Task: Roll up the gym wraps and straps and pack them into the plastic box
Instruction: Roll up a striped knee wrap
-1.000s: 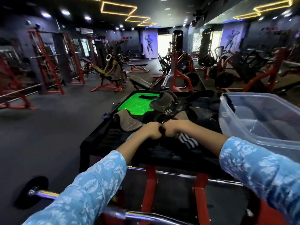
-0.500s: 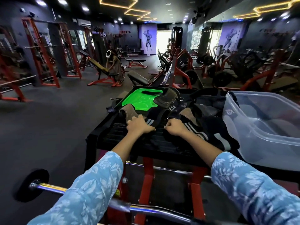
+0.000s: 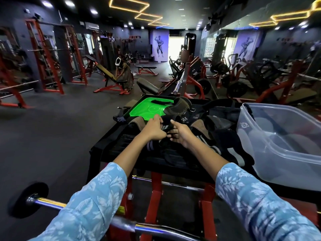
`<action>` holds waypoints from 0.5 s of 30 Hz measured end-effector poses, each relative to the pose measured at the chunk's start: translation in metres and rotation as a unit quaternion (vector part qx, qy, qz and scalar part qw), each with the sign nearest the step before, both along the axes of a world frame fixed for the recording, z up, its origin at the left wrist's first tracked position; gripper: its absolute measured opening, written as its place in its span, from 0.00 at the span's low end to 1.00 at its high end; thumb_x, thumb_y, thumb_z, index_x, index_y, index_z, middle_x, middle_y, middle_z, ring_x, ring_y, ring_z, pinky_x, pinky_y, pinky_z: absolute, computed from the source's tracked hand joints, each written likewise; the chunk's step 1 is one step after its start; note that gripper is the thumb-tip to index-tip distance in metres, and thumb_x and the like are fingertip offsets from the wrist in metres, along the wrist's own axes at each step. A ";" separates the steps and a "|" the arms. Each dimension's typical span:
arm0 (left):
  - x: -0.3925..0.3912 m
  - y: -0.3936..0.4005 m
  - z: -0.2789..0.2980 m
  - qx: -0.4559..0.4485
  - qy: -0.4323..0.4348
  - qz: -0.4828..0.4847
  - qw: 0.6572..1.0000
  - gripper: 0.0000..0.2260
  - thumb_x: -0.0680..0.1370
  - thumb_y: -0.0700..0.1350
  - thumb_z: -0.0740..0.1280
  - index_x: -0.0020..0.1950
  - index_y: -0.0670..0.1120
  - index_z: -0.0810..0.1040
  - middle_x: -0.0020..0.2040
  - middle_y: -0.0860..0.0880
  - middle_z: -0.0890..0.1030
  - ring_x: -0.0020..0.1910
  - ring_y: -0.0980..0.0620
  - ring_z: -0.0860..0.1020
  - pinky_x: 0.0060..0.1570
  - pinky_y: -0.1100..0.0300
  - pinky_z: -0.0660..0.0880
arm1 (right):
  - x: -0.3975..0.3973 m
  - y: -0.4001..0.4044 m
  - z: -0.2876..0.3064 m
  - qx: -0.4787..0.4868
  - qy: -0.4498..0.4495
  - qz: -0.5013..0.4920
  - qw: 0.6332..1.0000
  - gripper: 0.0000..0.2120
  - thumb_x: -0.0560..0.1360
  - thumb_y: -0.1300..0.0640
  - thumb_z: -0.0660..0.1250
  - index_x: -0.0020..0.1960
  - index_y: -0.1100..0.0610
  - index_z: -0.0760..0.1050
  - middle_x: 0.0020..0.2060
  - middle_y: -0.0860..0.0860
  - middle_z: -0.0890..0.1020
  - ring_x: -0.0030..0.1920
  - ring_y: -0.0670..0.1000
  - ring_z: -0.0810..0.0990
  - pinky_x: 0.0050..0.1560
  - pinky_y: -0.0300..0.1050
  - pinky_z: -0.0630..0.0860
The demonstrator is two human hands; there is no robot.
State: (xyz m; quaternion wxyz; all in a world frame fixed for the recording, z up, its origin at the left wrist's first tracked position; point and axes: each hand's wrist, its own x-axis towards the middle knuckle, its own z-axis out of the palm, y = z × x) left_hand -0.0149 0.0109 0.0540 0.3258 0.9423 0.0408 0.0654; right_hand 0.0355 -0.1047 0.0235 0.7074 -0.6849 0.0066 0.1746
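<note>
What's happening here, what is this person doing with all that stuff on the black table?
A person in blue patterned sleeves is working on a black wrap with white stripes on a black table in a gym. The left hand grips one end of it, while the right hand reaches in beside it with fingers spread. More wraps and straps lie piled behind, next to a green lid. The clear plastic box stands at the right, with no rolled wrap visible inside.

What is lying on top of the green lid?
A black strap lies on the green lid, and a brown leather piece overlaps its right edge. What it covers cannot be seen.
</note>
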 end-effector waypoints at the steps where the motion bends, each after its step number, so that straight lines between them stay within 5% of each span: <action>1: 0.001 -0.003 -0.002 0.007 0.008 -0.016 1.000 0.20 0.71 0.39 0.69 0.60 0.40 0.67 0.53 0.41 0.75 0.54 0.43 0.74 0.43 0.61 0.65 | -0.001 0.001 0.002 -0.026 -0.011 -0.006 1.000 0.10 0.77 0.56 0.64 0.38 0.57 0.71 0.25 0.50 0.74 0.25 0.48 0.73 0.30 0.41 0.68; 5: 0.008 -0.023 -0.002 -0.052 -0.006 -0.011 0.999 0.16 0.72 0.42 0.67 0.58 0.42 0.70 0.53 0.45 0.76 0.52 0.46 0.75 0.46 0.60 0.67 | 0.005 0.001 0.005 -0.140 -0.065 -0.062 0.986 0.12 0.72 0.64 0.63 0.31 0.56 0.68 0.28 0.51 0.71 0.28 0.49 0.68 0.29 0.40 0.64; 9: 0.023 -0.038 0.006 -0.206 -0.053 0.091 0.973 0.06 0.75 0.44 0.63 0.50 0.45 0.73 0.53 0.44 0.78 0.56 0.44 0.75 0.51 0.57 0.68 | 0.002 -0.011 0.016 -0.046 -0.041 -0.144 0.988 0.08 0.73 0.63 0.57 0.48 0.60 0.74 0.40 0.55 0.76 0.38 0.52 0.74 0.32 0.40 0.66; 13: 0.037 -0.044 0.006 -0.180 -0.039 0.150 0.971 0.22 0.75 0.51 0.65 0.64 0.39 0.69 0.65 0.40 0.70 0.64 0.41 0.71 0.61 0.54 0.67 | -0.001 -0.033 0.027 -0.015 -0.062 -0.174 0.983 0.07 0.77 0.62 0.57 0.49 0.61 0.73 0.40 0.52 0.75 0.44 0.53 0.74 0.32 0.38 0.67; 15: 0.040 -0.047 0.007 -0.258 0.001 0.167 0.952 0.25 0.74 0.55 0.66 0.63 0.38 0.71 0.64 0.40 0.73 0.60 0.42 0.75 0.59 0.54 0.72 | 0.004 -0.039 0.030 -0.003 -0.078 -0.160 0.984 0.12 0.77 0.60 0.57 0.55 0.63 0.75 0.47 0.55 0.78 0.47 0.54 0.76 0.39 0.42 0.72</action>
